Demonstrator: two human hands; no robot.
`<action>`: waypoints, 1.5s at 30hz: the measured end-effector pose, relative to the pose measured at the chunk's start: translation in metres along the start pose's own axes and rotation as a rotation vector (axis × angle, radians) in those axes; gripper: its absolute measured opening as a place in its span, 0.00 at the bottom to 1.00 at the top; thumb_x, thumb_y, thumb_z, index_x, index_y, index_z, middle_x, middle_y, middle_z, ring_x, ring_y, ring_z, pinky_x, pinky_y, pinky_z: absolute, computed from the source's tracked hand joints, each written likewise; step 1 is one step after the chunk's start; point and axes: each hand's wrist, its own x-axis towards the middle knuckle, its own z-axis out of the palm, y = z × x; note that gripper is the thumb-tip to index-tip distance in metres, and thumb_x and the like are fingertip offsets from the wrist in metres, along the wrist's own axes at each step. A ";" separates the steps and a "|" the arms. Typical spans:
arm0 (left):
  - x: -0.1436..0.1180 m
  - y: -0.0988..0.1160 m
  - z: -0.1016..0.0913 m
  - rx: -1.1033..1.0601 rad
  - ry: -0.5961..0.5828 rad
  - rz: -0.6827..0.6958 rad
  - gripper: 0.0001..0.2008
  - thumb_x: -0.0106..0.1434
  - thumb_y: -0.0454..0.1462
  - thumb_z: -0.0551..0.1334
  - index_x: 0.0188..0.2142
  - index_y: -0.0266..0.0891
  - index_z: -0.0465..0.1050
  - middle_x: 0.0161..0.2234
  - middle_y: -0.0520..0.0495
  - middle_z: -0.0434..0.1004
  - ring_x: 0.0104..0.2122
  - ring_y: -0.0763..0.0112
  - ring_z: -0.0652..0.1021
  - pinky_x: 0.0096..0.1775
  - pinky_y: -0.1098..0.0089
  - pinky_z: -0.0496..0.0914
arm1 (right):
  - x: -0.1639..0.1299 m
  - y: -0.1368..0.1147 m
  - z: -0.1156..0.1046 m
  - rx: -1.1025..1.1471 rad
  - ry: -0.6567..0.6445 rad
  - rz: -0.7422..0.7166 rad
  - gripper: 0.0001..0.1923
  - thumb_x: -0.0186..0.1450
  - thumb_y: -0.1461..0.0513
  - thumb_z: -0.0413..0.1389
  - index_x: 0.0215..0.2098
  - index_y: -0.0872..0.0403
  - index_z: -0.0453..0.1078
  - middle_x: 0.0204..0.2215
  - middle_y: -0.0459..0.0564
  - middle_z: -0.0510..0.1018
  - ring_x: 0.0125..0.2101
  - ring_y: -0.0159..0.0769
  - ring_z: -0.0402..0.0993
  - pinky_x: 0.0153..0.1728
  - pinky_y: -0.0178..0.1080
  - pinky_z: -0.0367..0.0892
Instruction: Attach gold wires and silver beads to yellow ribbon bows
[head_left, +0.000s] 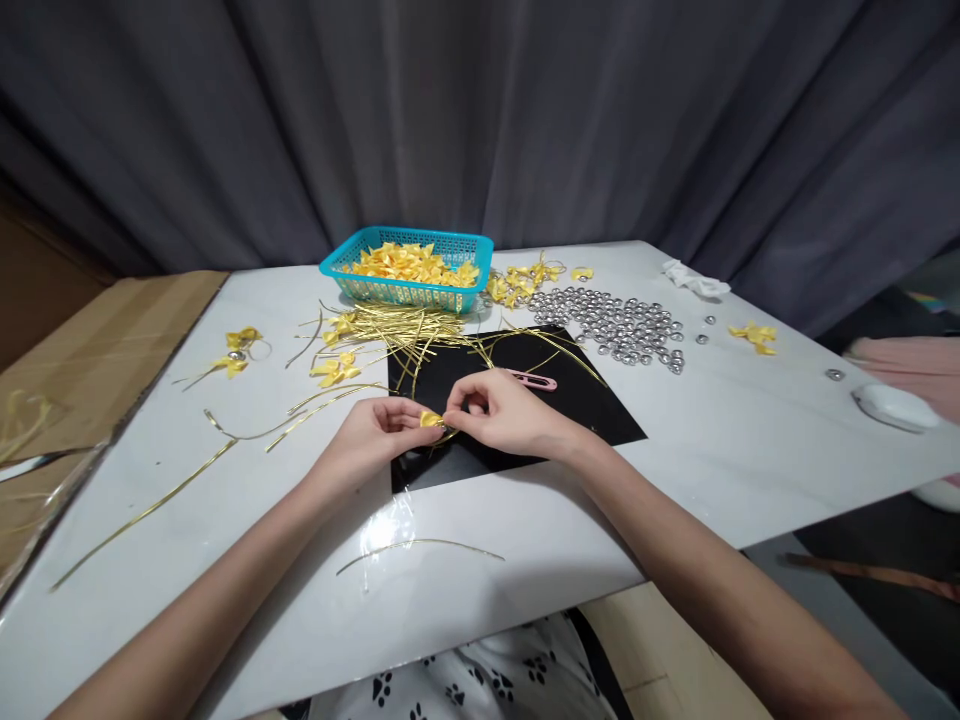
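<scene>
A small yellow ribbon bow (pixel 430 419) is pinched between the fingertips of my left hand (pixel 386 428), above the black mat (pixel 600 425). My right hand (pixel 504 412) is closed at the bow's right side, its thumb and forefinger pressed together there. A thin gold tie seems to run at those fingertips, though the fingers partly cover it. Just behind my right hand lies a pink hair clip (pixel 534 380). Loose gold ties (pixel 409 325) are heaped on the table beyond both hands.
A blue basket (pixel 480 270) of yellow bows stands at the back. Silver beads (pixel 626 325) spread to its right. Finished-looking bows (pixel 238 352) lie at the left. A white computer mouse (pixel 896 407) sits near the right edge, and cardboard (pixel 142 320) borders the left side.
</scene>
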 end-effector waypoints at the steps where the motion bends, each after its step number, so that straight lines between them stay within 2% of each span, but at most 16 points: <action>1: 0.000 0.000 0.000 0.004 0.008 0.003 0.09 0.43 0.35 0.72 0.25 0.35 0.76 0.23 0.50 0.78 0.25 0.76 0.75 0.31 0.75 0.67 | 0.000 0.001 0.000 -0.003 0.004 -0.004 0.05 0.57 0.67 0.54 0.24 0.60 0.70 0.13 0.39 0.59 0.17 0.22 0.52 0.19 0.30 0.47; 13: -0.004 0.004 0.001 0.023 -0.019 0.029 0.06 0.45 0.36 0.68 0.24 0.36 0.75 0.23 0.50 0.75 0.26 0.76 0.71 0.30 0.75 0.63 | 0.000 0.001 0.002 -0.001 0.019 -0.052 0.05 0.56 0.67 0.54 0.24 0.59 0.70 0.13 0.39 0.60 0.16 0.22 0.51 0.18 0.29 0.47; 20: -0.005 0.005 -0.001 0.007 -0.023 0.038 0.06 0.49 0.37 0.65 0.23 0.35 0.75 0.21 0.51 0.69 0.25 0.76 0.68 0.30 0.75 0.62 | 0.001 0.001 0.006 0.028 0.062 0.017 0.05 0.56 0.66 0.55 0.24 0.60 0.71 0.12 0.38 0.58 0.15 0.21 0.50 0.19 0.30 0.47; 26: 0.000 0.000 -0.004 0.003 -0.047 -0.003 0.04 0.47 0.34 0.64 0.24 0.35 0.75 0.23 0.50 0.73 0.26 0.74 0.71 0.33 0.73 0.65 | 0.001 -0.004 0.003 0.103 0.027 0.072 0.05 0.57 0.68 0.54 0.25 0.62 0.72 0.12 0.39 0.60 0.16 0.21 0.50 0.19 0.30 0.47; 29: 0.000 -0.001 -0.004 0.008 -0.058 -0.018 0.03 0.46 0.34 0.64 0.24 0.36 0.74 0.22 0.50 0.73 0.26 0.75 0.71 0.32 0.73 0.65 | 0.001 -0.004 0.003 0.096 0.009 0.033 0.05 0.56 0.70 0.55 0.24 0.62 0.72 0.13 0.39 0.62 0.16 0.21 0.51 0.20 0.30 0.49; 33: -0.001 0.001 -0.003 0.024 -0.052 -0.018 0.04 0.47 0.36 0.65 0.23 0.36 0.74 0.21 0.51 0.72 0.25 0.75 0.71 0.31 0.74 0.65 | 0.002 0.002 0.008 0.015 0.050 -0.038 0.05 0.55 0.69 0.55 0.23 0.61 0.72 0.12 0.39 0.61 0.16 0.21 0.52 0.20 0.30 0.48; 40: 0.001 0.001 -0.002 0.052 -0.028 -0.008 0.10 0.39 0.35 0.71 0.22 0.36 0.74 0.21 0.50 0.76 0.23 0.74 0.73 0.28 0.73 0.66 | 0.002 0.003 0.011 0.026 0.079 -0.001 0.06 0.55 0.66 0.54 0.23 0.60 0.72 0.12 0.39 0.61 0.15 0.21 0.50 0.18 0.30 0.46; 45: 0.003 0.000 -0.003 0.065 -0.029 0.007 0.07 0.42 0.34 0.69 0.21 0.36 0.74 0.19 0.51 0.75 0.21 0.75 0.72 0.27 0.74 0.65 | 0.000 0.000 0.007 0.012 0.016 -0.021 0.05 0.55 0.67 0.55 0.23 0.61 0.73 0.11 0.38 0.58 0.15 0.21 0.49 0.19 0.30 0.46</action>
